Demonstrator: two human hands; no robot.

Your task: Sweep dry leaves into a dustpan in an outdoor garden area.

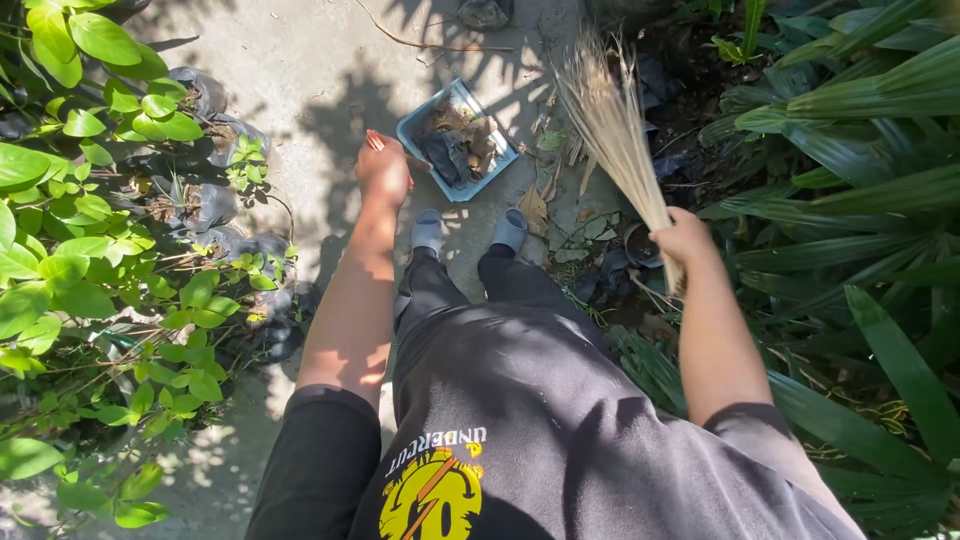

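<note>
Nearest the camera is 1 black shirt with a yellow print, and from it 2 bare forearms reach forward over 2 dark trouser legs and 2 grey shoes on the concrete path. The right hand is curled into a fist, fingers pressed together around the bound end of 1 stick broom, whose pale bristles fan up and away beyond the knuckles, over dry leaves at the path edge. The left hand has its fingers wrapped tight around 1 orange-red handle, a short stub showing past the fingers; it joins 1 blue dustpan lying just beyond the fingertips, to their right, on the concrete. The pan holds a heap of brown leaves and dark scraps. Outside the left fingers stand several black nursery bags with broad-leaved green seedlings; I cannot count them exactly. Outside the right fingers spread long palm-like fronds.
</note>
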